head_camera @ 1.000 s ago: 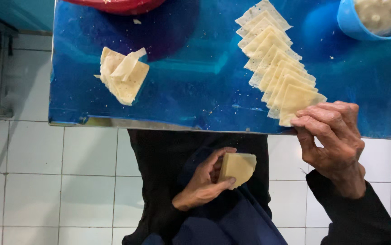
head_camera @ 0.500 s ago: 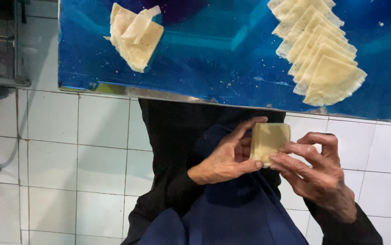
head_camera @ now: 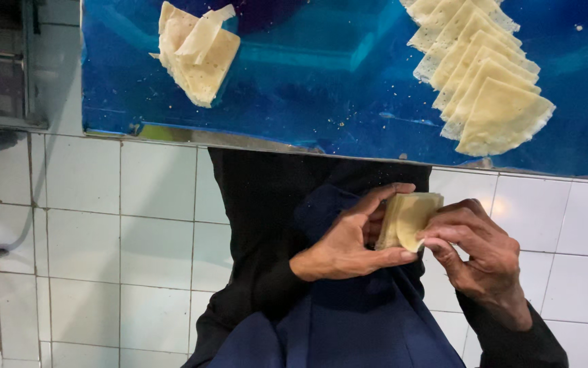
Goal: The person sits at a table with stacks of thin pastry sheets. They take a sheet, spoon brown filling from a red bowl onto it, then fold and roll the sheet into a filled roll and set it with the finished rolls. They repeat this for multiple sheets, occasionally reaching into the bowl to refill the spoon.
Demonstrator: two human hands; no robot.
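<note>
**Desk:** While the head camera looks straight down, what does it catch in the person's hands?

**Photographer:** Both hands meet over a dark blue apron, below the edge of a glossy blue tabletop (head_camera: 321,88). Between them is a pale yellow square of thin dough wrapper (head_camera: 408,219), partly folded. The left hand (head_camera: 348,238) has its fingers curled round the wrapper's left side, thumb beneath and forefinger stretched over the top edge. The right hand (head_camera: 478,249) pinches the right edge, its fingertips (head_camera: 437,235) closed down on the sheet. Neither hand is spread open; both grip the same piece.

**Desk:** How would that sheet handle, by the look of it?

**Photographer:** It appears light, soft and limp, bending where pressed, and likely to tear or crease if tugged. Edges and corners seem the sensible places to take hold, with a light pinch, as both hands do here.

**Desk:** And on the table?

**Photographer:** At upper right, a fanned row of pale yellow triangular folded wrappers (head_camera: 485,82) overlaps down the blue surface, well apart from the hands. At upper left lies a loose pile of cream-coloured folded wrappers (head_camera: 195,58), one strip lying across the top. White crumbs or flour speckle the tabletop.

**Desk:** Surroundings?

**Photographer:** White tiled floor (head_camera: 137,225) shows beneath the table's edge, and a grey metal frame (head_camera: 1,123) sits at far left.
</note>
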